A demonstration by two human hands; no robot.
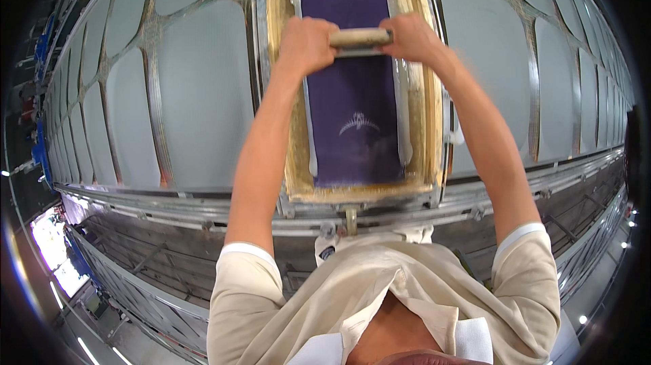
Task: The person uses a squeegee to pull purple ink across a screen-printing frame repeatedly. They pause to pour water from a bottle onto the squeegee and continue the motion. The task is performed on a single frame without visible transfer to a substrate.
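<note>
Over the purple screen [352, 87] in its wooden frame [281, 94] on the bench [196, 87], I have left hand [306, 43] and right hand [410, 36] with fingers wrapped tight round the squeegee [360, 38], mid-print I judge, next needing an even pull toward me.

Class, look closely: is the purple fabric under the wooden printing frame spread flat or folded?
Spread flat: the purple fabric lies smooth inside the wooden-edged printing frame, with no visible creases.
</note>
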